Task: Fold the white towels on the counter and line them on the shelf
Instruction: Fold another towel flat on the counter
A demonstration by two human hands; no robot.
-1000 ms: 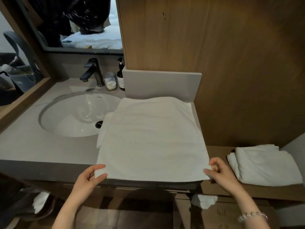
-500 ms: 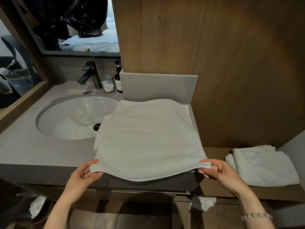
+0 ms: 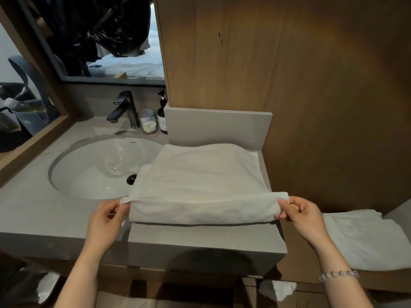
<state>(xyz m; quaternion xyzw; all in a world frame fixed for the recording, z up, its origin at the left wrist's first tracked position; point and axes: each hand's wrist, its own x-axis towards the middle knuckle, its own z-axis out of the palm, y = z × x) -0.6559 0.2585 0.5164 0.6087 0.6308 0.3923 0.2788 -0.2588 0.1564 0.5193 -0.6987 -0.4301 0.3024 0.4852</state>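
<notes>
Smooth brown wood panelling backs a matte grey stone worktop (image 3: 33, 214) with 1 oval white sink (image 3: 93, 174) sunk in its left half. 1 soft white towel (image 3: 200, 174) lies on the right half, reaching the right edge and overlapping the sink rim. Its near hem is raised, leaving a bare strip in front. 1 folded towel (image 3: 364, 241) sits on the lower wooden shelf (image 3: 298, 263). The left hand (image 3: 104, 223) and right hand (image 3: 304, 216) each pinch 1 hem corner between thumb and fingers (image 3: 287, 203).
</notes>
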